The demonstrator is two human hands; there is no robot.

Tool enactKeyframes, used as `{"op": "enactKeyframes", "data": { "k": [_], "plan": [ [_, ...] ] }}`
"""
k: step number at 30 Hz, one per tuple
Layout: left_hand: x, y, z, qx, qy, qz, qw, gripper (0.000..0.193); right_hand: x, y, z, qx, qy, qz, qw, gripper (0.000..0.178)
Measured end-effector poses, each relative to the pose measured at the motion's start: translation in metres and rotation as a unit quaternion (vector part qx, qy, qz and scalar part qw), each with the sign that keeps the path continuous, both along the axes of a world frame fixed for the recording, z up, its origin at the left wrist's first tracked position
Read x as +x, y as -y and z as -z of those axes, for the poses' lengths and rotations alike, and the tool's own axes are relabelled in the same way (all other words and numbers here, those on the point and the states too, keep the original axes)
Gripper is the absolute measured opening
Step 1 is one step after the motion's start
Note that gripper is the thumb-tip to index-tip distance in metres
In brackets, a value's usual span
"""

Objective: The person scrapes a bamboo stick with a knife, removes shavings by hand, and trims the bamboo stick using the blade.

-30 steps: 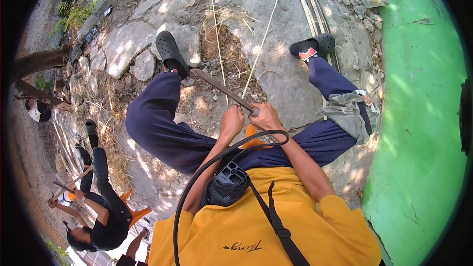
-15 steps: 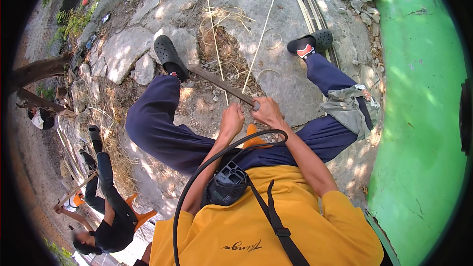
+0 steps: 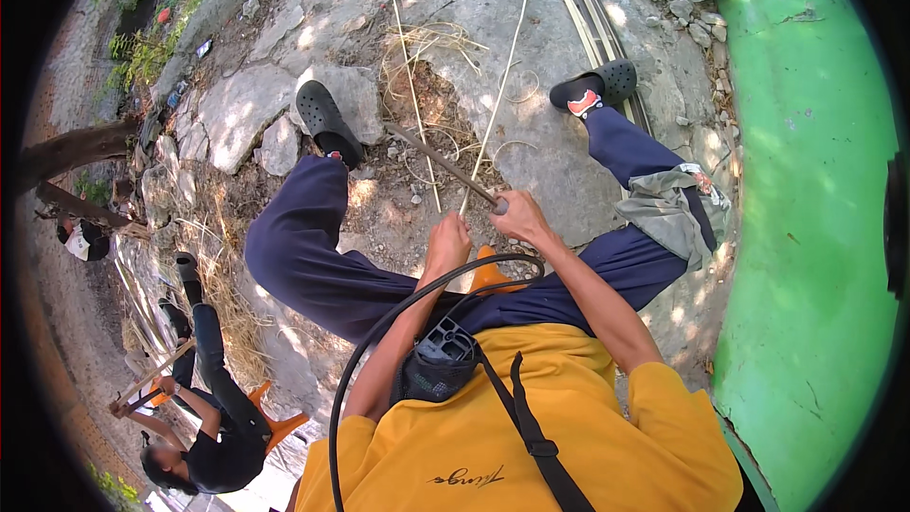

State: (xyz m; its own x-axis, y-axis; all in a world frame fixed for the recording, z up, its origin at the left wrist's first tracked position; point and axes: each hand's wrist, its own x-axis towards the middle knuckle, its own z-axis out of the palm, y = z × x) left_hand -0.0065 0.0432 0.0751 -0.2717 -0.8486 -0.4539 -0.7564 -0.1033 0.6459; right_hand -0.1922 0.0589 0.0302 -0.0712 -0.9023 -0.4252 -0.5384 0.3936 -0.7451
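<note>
Two long, thin pale strips, apparently split bamboo, spread apart away from me in a V: the left strip (image 3: 410,71) and the right strip (image 3: 496,100). Their near ends meet at my left hand (image 3: 448,243), whose fingers are closed on them between my knees. My right hand (image 3: 521,218), just beside it, is wrapped round the handle of a long knife (image 3: 441,163). The dark blade slants up and left across the strips, with its tip near my left shoe (image 3: 329,120). The blade looks narrow from here, and the fingertips of both hands are partly hidden.
Thin curled shavings (image 3: 431,49) lie on the cracked stone ground. More long strips (image 3: 592,14) run beneath my right shoe (image 3: 607,83). A green wall (image 3: 806,228) stands on the right. At left another person (image 3: 223,436) sits on an orange stool, holding a strip.
My right hand and the knife have shifted slightly right and nearer me, and the blade has turned to look narrower. My left hand has drawn slightly nearer. The other person's arms have moved.
</note>
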Motion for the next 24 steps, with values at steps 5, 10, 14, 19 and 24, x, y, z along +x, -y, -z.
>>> {"op": "enactKeyframes", "data": {
  "k": [5,10,14,19,24],
  "plan": [
    [-0.001,0.001,-0.012,0.024,-0.022,-0.006,0.999,0.026,-0.019,0.020,0.015,-0.003,-0.016,0.007,1.000,0.037],
    [0.005,-0.011,0.008,-0.054,0.045,0.038,0.997,0.027,-0.021,0.016,0.010,0.032,-0.034,0.015,0.999,0.039],
    [0.001,0.000,-0.004,-0.103,0.120,0.031,0.987,0.020,0.002,-0.010,-0.020,-0.035,-0.048,-0.036,0.998,0.039],
    [0.009,0.011,-0.008,-0.181,-0.072,0.015,0.981,0.022,0.004,-0.011,-0.044,-0.013,-0.005,-0.002,1.000,0.036],
    [0.021,0.040,-0.075,0.401,-0.379,-0.236,0.800,0.026,0.000,-0.022,-0.068,-0.084,0.135,0.117,0.980,0.021]
  ]
}}
